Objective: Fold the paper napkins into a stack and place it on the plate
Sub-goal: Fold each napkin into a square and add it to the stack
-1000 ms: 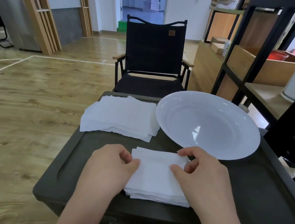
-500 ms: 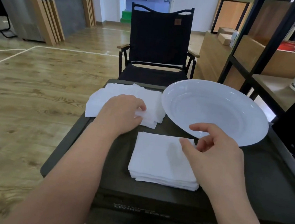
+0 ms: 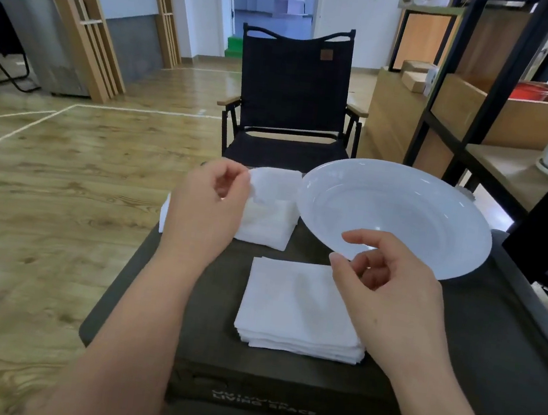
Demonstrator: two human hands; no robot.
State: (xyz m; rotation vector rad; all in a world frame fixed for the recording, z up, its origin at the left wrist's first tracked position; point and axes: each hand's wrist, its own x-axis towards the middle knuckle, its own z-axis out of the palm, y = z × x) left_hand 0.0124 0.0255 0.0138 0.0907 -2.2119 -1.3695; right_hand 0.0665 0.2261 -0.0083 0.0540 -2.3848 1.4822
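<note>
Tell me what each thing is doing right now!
Left hand: pinching one napkin, lifted.
Right hand: open, holding nothing.
Unfolded pile: flat on table.
Folded stack: on table, not on plate.
Plate: empty.
Chair: empty.

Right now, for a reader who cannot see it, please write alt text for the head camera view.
A person's left hand lifts one white napkin from the unfolded pile, while the right hand hovers open above the folded stack. A white plate, still empty, sits on the dark table.
</note>
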